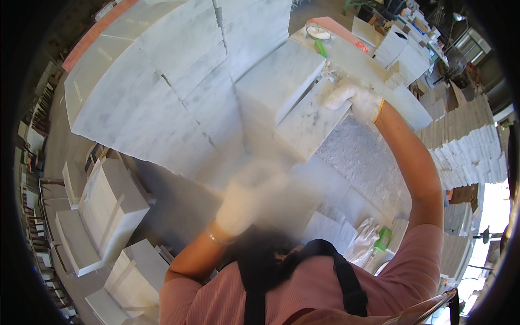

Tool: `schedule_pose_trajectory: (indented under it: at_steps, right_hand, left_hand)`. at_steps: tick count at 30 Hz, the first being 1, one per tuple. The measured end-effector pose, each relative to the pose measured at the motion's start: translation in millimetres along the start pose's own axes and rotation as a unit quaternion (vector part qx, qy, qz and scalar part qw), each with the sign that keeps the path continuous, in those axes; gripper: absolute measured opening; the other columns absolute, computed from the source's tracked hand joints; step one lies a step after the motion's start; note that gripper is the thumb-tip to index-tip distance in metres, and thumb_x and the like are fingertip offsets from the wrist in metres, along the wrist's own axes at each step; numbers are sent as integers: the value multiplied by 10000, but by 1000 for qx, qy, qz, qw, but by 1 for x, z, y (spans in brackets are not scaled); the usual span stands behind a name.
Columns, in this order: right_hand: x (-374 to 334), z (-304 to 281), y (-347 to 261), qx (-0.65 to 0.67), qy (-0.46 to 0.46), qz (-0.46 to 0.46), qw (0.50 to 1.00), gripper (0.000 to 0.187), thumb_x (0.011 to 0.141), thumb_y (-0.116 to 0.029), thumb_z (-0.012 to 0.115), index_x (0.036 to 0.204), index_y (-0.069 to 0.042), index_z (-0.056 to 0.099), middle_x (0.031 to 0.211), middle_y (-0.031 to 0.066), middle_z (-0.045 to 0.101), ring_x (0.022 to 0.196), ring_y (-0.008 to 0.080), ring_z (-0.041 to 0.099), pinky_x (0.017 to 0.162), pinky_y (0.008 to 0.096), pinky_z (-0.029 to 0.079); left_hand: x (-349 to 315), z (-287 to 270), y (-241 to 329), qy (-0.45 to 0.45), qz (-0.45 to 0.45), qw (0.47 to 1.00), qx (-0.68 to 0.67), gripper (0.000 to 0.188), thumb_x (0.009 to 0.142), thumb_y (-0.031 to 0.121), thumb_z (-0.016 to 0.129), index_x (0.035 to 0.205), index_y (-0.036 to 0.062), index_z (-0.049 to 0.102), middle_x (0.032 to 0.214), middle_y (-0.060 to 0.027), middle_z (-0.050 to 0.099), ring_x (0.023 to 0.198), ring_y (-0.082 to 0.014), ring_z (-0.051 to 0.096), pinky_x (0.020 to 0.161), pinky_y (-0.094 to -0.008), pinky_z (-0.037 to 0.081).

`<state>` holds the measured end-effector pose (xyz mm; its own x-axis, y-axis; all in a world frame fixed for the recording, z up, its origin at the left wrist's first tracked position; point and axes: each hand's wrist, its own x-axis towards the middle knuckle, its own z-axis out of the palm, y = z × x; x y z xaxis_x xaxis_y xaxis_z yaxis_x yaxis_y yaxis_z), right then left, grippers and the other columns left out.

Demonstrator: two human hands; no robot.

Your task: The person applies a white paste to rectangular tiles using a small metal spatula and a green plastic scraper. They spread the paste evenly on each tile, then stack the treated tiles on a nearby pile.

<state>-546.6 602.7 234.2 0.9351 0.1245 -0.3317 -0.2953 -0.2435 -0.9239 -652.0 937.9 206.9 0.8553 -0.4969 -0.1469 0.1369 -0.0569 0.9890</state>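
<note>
A white knitted glove covers my right hand [362, 102], which grips the far right edge of a grey-veined white marble slab [310, 129] with bent fingers. That slab lies beside a larger white marble block [279, 78], with a narrow dark gap between them. My left hand [250, 195], also gloved, is low in front of my chest, close to the slab's near end. Whitish haze and motion blur smear its fingers, so I cannot make out whether it holds anything. Beneath the slab's right side is a rough, speckled grey work surface [368, 162].
A tall stack of marble slabs [168, 92] rises at the left. Strapped white bundles [111, 206] stand on the floor lower left. Piled thin tiles [466, 146] are at the right. A green object [320, 49] and round white dish [318, 32] sit beyond the block.
</note>
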Motion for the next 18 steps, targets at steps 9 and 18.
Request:
schedule_pose_trajectory:
  at_steps: [9, 18]
  right_hand:
    - [-10, 11, -39, -101, -68, 29, 992, 478, 771, -276, 795, 1191, -54, 734, 1288, 118, 689, 1072, 226, 691, 833, 444, 592]
    - [-39, 14, -18, -216, 154, -234, 935, 452, 870, -308, 759, 1213, -17, 716, 1234, 120, 701, 1094, 183, 656, 884, 325, 530]
  left_hand:
    - [33, 38, -51, -93, 382, 855, 338, 246, 972, 247, 602, 1172, 133, 688, 1258, -162, 668, 1138, -308, 644, 945, -415, 534]
    - [35, 57, -47, -89, 95, 970, 205, 433, 969, 279, 620, 1353, 78, 598, 1361, -257, 588, 1161, -383, 628, 966, -450, 525]
